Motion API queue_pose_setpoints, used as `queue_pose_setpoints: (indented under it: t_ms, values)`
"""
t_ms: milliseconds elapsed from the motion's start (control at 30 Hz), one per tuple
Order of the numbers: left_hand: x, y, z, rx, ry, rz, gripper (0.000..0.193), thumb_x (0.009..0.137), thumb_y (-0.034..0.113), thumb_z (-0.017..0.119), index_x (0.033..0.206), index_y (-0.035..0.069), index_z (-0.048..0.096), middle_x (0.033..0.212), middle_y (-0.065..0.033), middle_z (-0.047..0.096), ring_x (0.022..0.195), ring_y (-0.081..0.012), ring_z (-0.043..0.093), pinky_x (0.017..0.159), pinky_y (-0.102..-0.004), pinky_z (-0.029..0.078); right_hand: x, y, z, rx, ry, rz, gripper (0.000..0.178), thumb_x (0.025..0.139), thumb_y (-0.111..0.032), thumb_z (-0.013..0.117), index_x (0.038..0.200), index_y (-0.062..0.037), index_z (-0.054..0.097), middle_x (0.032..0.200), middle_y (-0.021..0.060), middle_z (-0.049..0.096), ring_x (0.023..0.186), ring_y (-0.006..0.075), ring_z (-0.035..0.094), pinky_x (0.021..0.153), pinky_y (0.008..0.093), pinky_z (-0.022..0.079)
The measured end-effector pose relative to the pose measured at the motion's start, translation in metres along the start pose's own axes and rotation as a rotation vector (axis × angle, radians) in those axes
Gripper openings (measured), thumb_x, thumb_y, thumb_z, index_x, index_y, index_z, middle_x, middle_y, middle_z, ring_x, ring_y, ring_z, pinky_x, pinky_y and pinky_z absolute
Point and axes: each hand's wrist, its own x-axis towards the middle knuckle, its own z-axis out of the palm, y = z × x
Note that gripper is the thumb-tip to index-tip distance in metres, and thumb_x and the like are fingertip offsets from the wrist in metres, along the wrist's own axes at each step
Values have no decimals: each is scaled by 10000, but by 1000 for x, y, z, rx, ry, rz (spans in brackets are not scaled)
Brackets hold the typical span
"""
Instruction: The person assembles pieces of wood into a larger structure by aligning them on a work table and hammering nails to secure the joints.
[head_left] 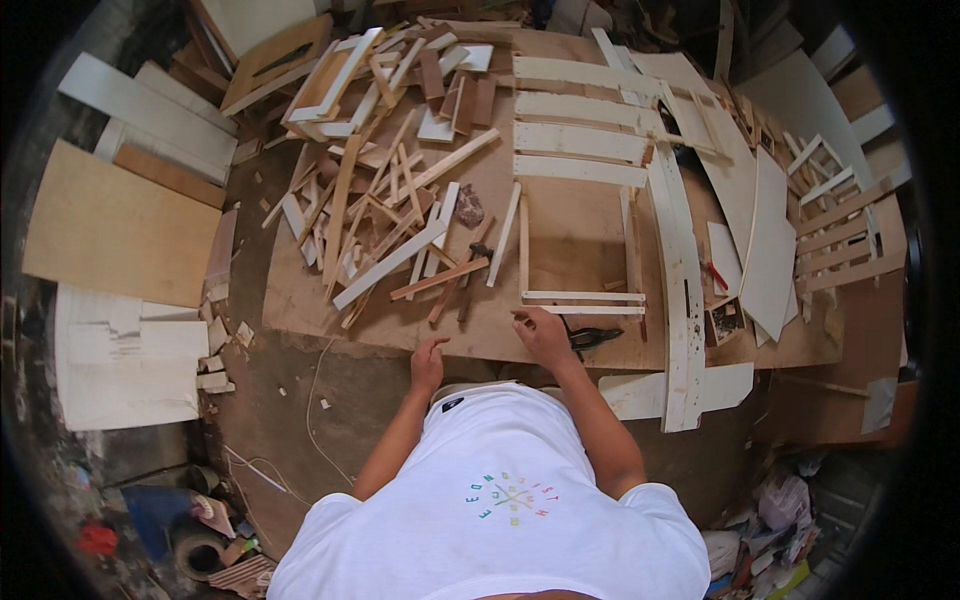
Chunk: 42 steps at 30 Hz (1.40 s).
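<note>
Pale rectangular wooden frame [524, 245] on brown board tabletop [290, 300]; just nearside of frame, right hand [543, 336], loosely curled, seemingly empty; to frame's near left, left hand [428, 366], likewise. Probably best steadied two-handed, corners square.

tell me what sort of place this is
Most likely a woodworking workshop: there's a big heap of wooden strips, a rectangular wooden frame, and what look like black-handled pliers lying near the frame.
</note>
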Motion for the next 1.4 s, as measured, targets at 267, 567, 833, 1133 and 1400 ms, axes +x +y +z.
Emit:
queue_pose_setpoints:
  t_ms: [267, 567, 833, 1133, 1400]
  values:
    - [-61, -27, -89, -350, -239, -267, 297, 924, -49, 563, 1180, 11, 700, 1040, -98, 757, 903, -135, 710, 865, -281, 551, -47, -41, 112, 75, -142, 64, 302, 907, -200, 708, 1178, -68, 717, 1008, 150, 739, 875, 263, 722, 805, 373, 562]
    - [-109, -46, -184, -758, -96, -368, 312, 869, 2, 761, 1167, -31, 672, 1024, -99, 751, 960, -143, 706, 873, -273, 557, -86, -126, 226, 245, -625, 91, 348, 926, -194, 747, 1240, -54, 687, 1110, 70, 746, 1007, 148, 691, 882, 311, 554]
    - [-68, -60, -220, -871, 91, -428, 264, 876, 54, 789, 1103, 1, 663, 959, -57, 721, 859, -131, 683, 787, -256, 546, -36, -173, 279, 183, -590, -13, 268, 842, -104, 801, 1098, -48, 747, 981, 82, 772, 883, 147, 724, 809, 298, 580]
    - [11, -111, -301, -560, 169, -462, 229, 932, 114, 726, 1120, -4, 673, 969, -79, 734, 813, -130, 692, 728, -248, 537, 86, -179, 385, 150, -631, 68, 270, 845, -158, 803, 1094, -68, 749, 888, 57, 765, 795, 126, 704, 722, 281, 563]
    - [79, -144, -357, -550, 98, -582, 251, 993, 219, 648, 1135, 17, 689, 974, -69, 741, 807, -118, 685, 678, -241, 509, 168, -180, 477, 508, -318, 465, 197, 995, -85, 578, 1165, -16, 649, 923, 67, 712, 734, 134, 689, 627, 277, 557]
